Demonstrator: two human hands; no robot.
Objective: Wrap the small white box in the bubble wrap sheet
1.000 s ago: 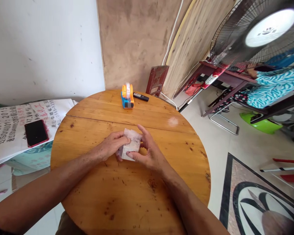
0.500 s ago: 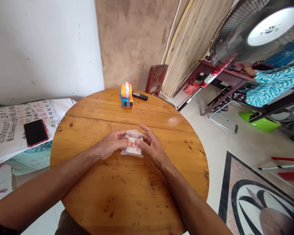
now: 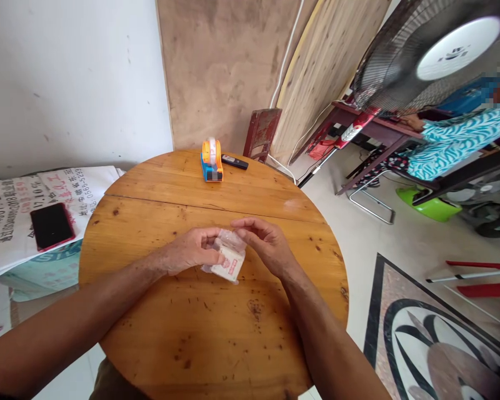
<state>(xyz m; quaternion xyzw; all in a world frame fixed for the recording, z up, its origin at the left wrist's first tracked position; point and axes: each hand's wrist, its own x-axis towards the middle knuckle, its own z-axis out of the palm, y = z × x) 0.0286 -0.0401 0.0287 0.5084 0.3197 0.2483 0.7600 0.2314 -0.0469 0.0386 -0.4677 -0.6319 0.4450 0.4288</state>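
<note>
A small white block with red print, wrapped in clear plastic (image 3: 232,263), is held over the middle of the round wooden table (image 3: 166,328). My left hand (image 3: 195,250) grips its left side, the thumb lying across the printed face. At the package's upper right, my right hand (image 3: 262,241) has its thumb and forefinger pinched at the edge of the loose plastic wrap (image 3: 233,240). The package sits tilted, its printed face turned up toward me.
An orange and blue tape dispenser (image 3: 211,161) and a black remote (image 3: 235,161) lie at the table's far edge. A phone (image 3: 52,226) rests on printed sacks at left. To the right are a standing fan (image 3: 458,50) and a seated person (image 3: 462,139).
The package has turned and tilted, and more of its printed face shows. My right thumb has left that face; the right fingers are now drawn together at the wrap's upper right edge.
</note>
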